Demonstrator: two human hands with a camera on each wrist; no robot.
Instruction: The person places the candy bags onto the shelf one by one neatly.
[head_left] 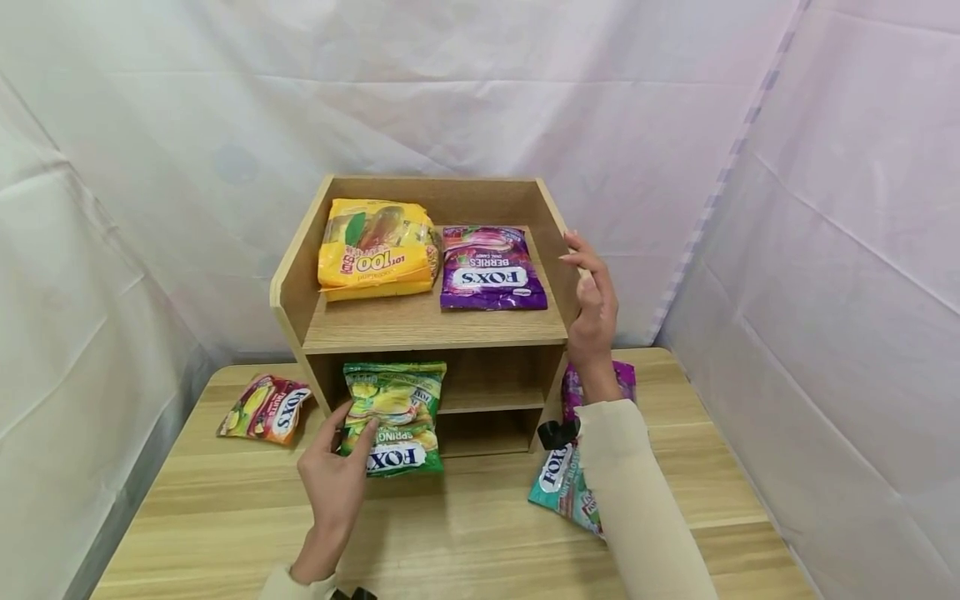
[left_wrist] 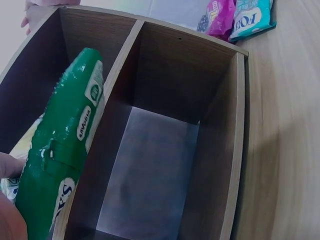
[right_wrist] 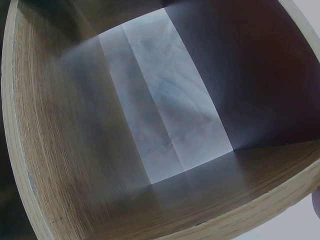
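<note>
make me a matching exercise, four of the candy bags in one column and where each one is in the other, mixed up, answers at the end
Bags:
1. green bag
2. yellow bag
3. red bag
4. teal bag

Places:
A. on the table, left of the shelf unit
B. on the top shelf
C. on the table, partly hidden by the right sleeve
D. held in the left hand

Pairs: 1-D, 2-B, 3-A, 4-C
</note>
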